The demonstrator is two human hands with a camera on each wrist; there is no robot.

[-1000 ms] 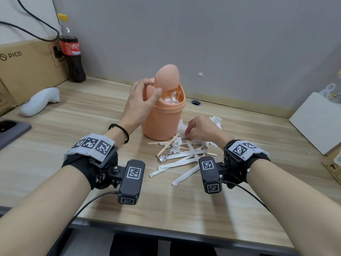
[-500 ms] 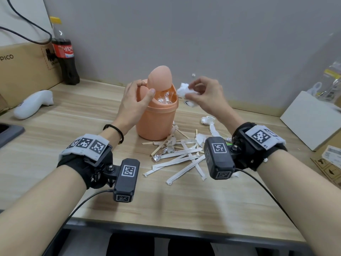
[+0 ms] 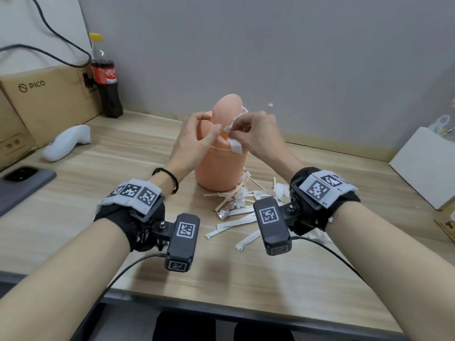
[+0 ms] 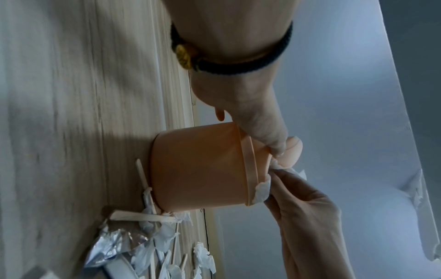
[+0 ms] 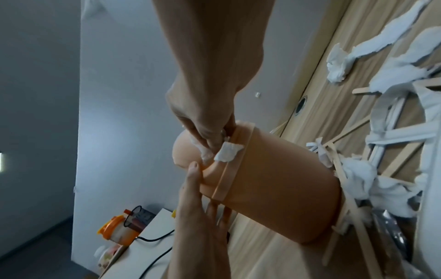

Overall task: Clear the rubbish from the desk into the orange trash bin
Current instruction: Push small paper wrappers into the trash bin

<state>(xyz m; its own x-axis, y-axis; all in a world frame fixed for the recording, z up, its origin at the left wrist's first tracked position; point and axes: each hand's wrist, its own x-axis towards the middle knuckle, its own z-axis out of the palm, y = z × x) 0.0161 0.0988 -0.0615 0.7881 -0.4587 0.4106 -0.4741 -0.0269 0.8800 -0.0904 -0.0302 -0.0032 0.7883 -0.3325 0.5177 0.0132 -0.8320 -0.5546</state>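
Our right hand (image 3: 258, 136) pinches a crumpled white tissue (image 3: 235, 145) between thumb and fingers (image 5: 210, 139), right at the mouth of the orange trash bin (image 3: 219, 168); a flap of the tissue hangs over the bin's rim on the outside. Our left hand (image 3: 194, 141) curls its fingers (image 3: 200, 118) round the bin's swing lid (image 3: 227, 112), the thumb pressed on the lid's near edge, and holds it tipped up on end so the mouth is open.

The bin stands upright on the wooden desk (image 3: 98, 188), a smooth, matte, round tub with a raised band below its rim. Just beside its base on our right lies the rest of the rubbish (image 3: 236, 207): flat wooden sticks, long white paper wrappers, more tissue wads and a scrap of silver foil, some sticks touching the bin's foot. Our right wrist camera hides part of this heap in the head view.

At the far left stand a cola bottle (image 3: 105, 82) with a red label, its script too small to read, and a cardboard box (image 3: 49, 104) printed "PICO". A white controller (image 3: 66, 142) and a dark phone (image 3: 22, 183) lie near the left edge; a white box (image 3: 426, 168) sits at the right.
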